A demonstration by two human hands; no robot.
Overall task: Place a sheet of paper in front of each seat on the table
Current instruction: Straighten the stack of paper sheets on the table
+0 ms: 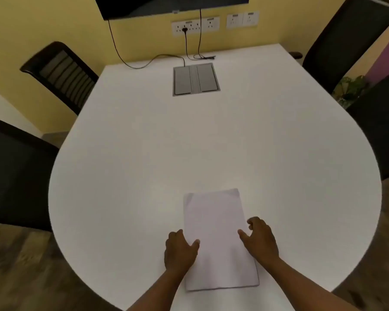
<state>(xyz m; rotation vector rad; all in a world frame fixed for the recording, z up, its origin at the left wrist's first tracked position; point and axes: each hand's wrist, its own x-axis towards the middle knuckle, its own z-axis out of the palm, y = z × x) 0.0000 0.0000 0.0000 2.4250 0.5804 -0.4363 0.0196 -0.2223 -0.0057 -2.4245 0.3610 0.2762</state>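
Paper [218, 239] is lying flat near the near edge of the white table [144, 153], stacked, far corners slightly curled. Left hand [180, 251] is resting on its left edge, fingers loosely curled, thumb on the sheet. Right hand [259, 240] is hovering at the right edge, fingers spread, gripping nothing. Chairs [61, 75] are standing left and right.

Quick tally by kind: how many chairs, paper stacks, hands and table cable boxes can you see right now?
Chairs: 4 (far left, near left, far right, near right)
Paper stacks: 1
Hands: 2 (left hand, right hand)
Cable boxes: 1
Total: 8
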